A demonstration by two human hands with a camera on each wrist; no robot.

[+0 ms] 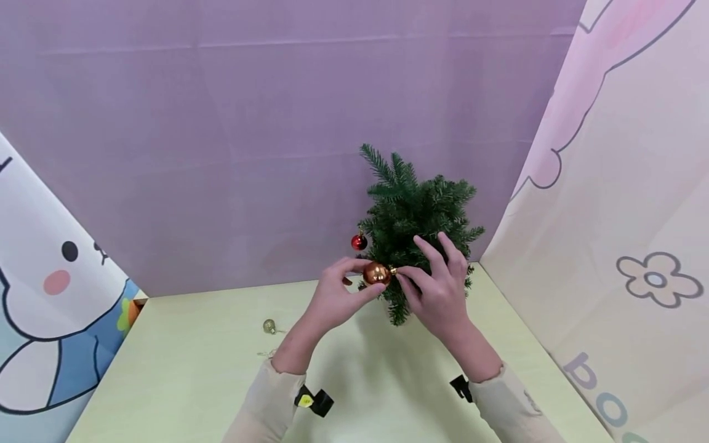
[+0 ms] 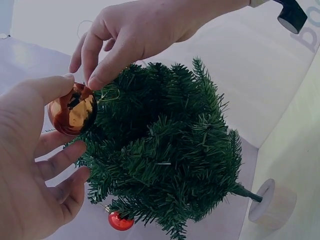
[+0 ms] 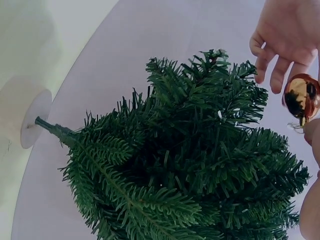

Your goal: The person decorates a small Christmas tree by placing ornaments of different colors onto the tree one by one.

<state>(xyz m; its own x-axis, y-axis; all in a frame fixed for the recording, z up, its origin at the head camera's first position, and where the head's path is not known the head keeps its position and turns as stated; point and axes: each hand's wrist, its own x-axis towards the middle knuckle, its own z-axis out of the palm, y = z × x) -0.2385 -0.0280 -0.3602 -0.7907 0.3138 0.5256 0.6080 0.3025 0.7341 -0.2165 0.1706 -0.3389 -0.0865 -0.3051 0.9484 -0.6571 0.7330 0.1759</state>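
A shiny copper-coloured Christmas ball [image 1: 376, 274] is held in front of a small artificial Christmas tree [image 1: 412, 209]. My left hand [image 1: 339, 295] grips the ball between thumb and fingers. At the ball's gold cap, the thumb and index finger of my right hand [image 1: 440, 292] pinch, its other fingers raised. A thin gold loop of thread shows by the cap in the left wrist view. From the tree's left side hangs a red ball [image 1: 359, 242], also seen low in the left wrist view. The tree's round pale base [image 2: 272, 204] stands on the table.
On the pale table [image 1: 188, 363] to the left lies a small gold ball [image 1: 269, 326] with a thread. A purple backdrop [image 1: 221, 154] rises behind, and printed panels flank both sides, one with a flower [image 1: 656, 280].
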